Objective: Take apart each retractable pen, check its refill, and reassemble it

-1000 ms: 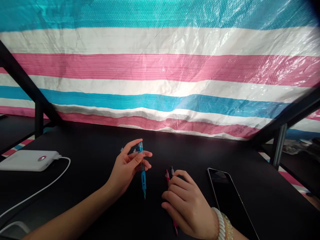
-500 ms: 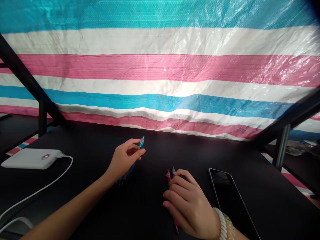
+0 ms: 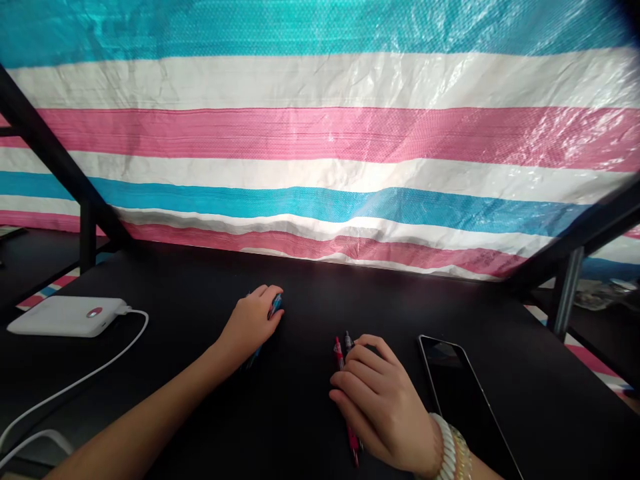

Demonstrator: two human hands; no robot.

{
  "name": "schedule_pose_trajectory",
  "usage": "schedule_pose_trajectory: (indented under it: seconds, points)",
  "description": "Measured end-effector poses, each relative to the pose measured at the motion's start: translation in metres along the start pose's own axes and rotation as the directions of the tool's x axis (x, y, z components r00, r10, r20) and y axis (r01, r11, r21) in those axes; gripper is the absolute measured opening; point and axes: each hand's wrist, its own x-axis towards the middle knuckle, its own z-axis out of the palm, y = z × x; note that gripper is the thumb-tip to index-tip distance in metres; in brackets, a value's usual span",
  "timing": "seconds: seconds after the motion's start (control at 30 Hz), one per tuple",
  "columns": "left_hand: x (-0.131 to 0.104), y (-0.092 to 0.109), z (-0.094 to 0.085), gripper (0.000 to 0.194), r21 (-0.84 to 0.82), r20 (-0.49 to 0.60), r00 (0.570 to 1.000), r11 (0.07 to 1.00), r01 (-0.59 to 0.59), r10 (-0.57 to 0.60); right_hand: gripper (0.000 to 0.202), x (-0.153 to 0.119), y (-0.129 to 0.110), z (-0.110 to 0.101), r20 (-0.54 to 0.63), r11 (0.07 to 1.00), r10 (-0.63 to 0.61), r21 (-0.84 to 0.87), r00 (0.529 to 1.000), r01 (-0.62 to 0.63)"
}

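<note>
Resting on black tabletop point(image 3: 300, 427) — left hand point(image 3: 253, 323) closed over blue plastic pen point(image 3: 275, 307); right hand point(image 3: 383, 403) covering red plastic pen point(image 3: 340, 352), grip unclear.

No writing, label, brand or number can be read anywhere, neither on the pens point(image 3: 345, 373) nor the phone point(image 3: 460, 393).

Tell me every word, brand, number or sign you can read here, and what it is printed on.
No text can be read anywhere.
White power bank: only a small reddish mark, no letters legible.
Phone: dark screen, nothing shown.
Red pen and blue pen: any print is too small and partly covered by the right hand and left hand.
Striped tarp: coloured bands only.
</note>
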Motion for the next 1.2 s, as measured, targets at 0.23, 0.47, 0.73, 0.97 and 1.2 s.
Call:
schedule_pose_trajectory:
  seconds: [0.23, 0.47, 0.73, 0.97, 1.2]
  points:
    - [-0.004, 0.002, 0.005, 0.023, 0.089, 0.002, 1.000, 0.996, -0.017, 0.017, 0.018, 0.000, 0.002, -0.002, -0.094, 0.996, 0.090, 0.003, 0.991, -0.090]
    - [-0.028, 0.035, 0.020, 0.033, -0.129, 0.019, 0.738, 0.734, -0.667, 0.674, 0.018, 0.000, 0.002, -0.007, -0.218, 0.981, 0.192, 0.060, 0.957, -0.183]
    - [-0.045, 0.051, 0.029, 0.019, -0.065, 0.002, 0.561, 0.560, -0.826, 0.828, 0.021, 0.000, 0.003, -0.007, -0.200, 0.977, 0.211, 0.055, 0.957, -0.204]
    - [-0.040, 0.048, 0.022, 0.020, -0.043, 0.080, 0.576, 0.580, -0.814, 0.814, 0.022, 0.000, 0.006, -0.006, -0.074, 0.964, 0.266, 0.036, 0.961, -0.264]
    - [-0.027, 0.032, 0.011, 0.032, -0.039, -0.015, 0.756, 0.756, -0.654, 0.654, 0.012, 0.001, 0.010, -0.002, 0.167, 0.919, 0.394, -0.046, 0.904, -0.392]
